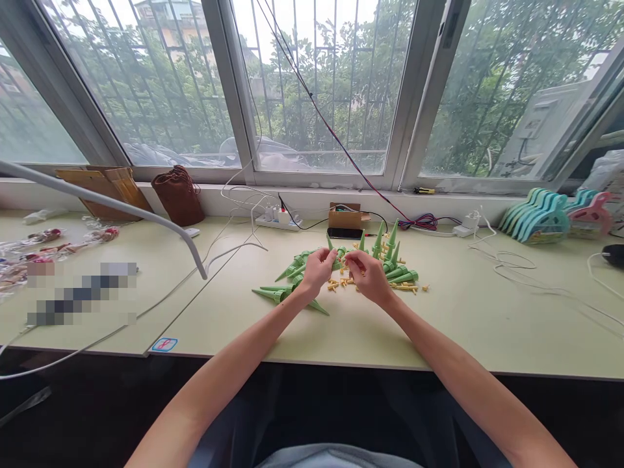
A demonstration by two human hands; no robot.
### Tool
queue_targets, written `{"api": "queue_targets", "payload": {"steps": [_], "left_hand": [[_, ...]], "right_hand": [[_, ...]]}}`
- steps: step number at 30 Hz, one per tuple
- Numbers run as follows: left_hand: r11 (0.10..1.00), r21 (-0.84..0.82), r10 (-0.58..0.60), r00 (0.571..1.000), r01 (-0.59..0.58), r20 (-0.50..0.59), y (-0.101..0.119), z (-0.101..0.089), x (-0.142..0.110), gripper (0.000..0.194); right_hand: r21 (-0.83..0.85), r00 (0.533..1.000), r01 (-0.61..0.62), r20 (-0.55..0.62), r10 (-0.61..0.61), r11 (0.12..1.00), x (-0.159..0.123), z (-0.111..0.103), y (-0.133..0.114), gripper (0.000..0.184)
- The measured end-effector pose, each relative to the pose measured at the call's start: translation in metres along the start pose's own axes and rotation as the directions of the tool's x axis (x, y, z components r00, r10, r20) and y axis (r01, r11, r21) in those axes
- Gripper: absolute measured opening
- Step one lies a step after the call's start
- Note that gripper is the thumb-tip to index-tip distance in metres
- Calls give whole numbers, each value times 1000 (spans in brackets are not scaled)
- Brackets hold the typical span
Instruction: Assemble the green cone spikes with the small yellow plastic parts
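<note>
My left hand [319, 270] is closed around a green plastic spike [330, 243], whose tip shows above the fingers. Close beside it, the fingertips of my right hand [366, 276] are pinched together; whatever they hold is too small and covered to make out. Small yellow T-shaped plastic pieces [345, 282] lie scattered on the table below and between my hands. Several green cone-shaped spikes [270, 294] rest on their sides at the left, partly behind my left wrist. To the right, more green spikes [391, 239] stand point up, and others [403, 275] lie flat.
Behind the pile are a phone [345, 233], a small cardboard box [345, 218] and a white power strip [279, 223]. A grey bent tube [146, 214] hangs over the left side. Loose white cables [517, 263] and green hangers [536, 218] occupy the right.
</note>
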State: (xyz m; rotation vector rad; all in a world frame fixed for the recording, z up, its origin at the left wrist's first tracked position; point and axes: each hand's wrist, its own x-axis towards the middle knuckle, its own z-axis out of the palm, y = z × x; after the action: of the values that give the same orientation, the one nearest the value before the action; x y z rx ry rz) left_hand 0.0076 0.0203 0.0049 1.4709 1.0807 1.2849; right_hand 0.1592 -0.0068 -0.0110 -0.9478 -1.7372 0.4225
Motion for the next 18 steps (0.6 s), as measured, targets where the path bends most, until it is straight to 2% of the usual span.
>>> {"api": "queue_targets", "payload": {"steps": [7,12,18], "left_hand": [[997,78,4,998,-9,64,-1,1,-2,32],[990,128,-85,977,61,193,-2,4,-6,29],[973,222,-118,966,66,230,-2,3,-7,18]], "right_hand": [[1,994,-27,-103,27,1000,3,-1,2,16],[-27,993,-26,-114,23,999,2,-1,2,14],[-33,995,-15,-98,12,999,2,-1,4,12]]}}
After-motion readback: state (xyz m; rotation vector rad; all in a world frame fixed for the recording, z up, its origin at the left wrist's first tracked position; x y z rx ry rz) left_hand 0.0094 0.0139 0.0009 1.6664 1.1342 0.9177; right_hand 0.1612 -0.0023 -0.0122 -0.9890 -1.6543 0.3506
